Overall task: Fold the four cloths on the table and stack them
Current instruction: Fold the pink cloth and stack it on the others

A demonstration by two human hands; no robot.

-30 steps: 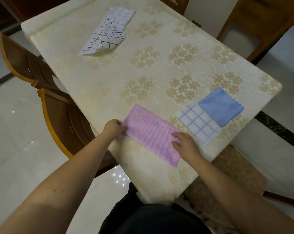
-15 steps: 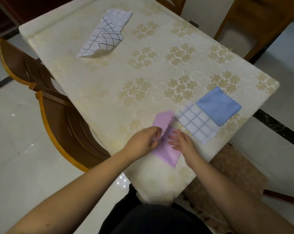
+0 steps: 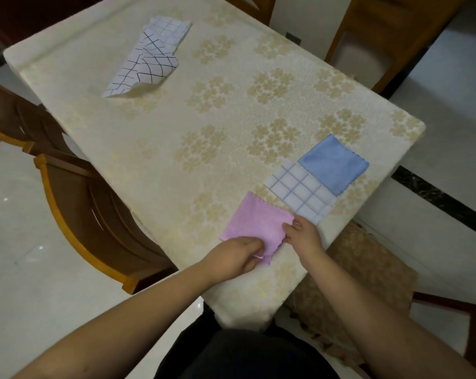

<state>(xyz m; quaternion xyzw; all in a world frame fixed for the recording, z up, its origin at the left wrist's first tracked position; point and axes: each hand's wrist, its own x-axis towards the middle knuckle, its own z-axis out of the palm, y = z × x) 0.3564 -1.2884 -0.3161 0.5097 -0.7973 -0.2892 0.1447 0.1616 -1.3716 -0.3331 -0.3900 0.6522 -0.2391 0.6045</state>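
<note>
Pink cloth (image 3: 257, 224) lies folded into a small square near the table's (image 3: 149, 149) front edge, at about 5 o'clock from the table's middle. The left hand (image 3: 232, 258) pinches its near corner between thumb and fingers, while the right hand (image 3: 304, 233) holds its right edge with fingers closed narrowly on the fabric. Just beyond, at 1 o'clock from the pink one, a pale grid cloth (image 3: 299, 192) lies folded flat, with a folded blue cloth (image 3: 332, 164) overlapping its far end, a stack begun but stepped, not squared. Well apart, at 11 o'clock near the far corner, a white cloth with black crossed lines (image 3: 149, 58) sits crumpled and unfolded. By my reading, three cloths are folded; the pink one seems ready to go onto the pile, the crumpled one remains to be folded and stacked, and the pile needs aligning.
</note>
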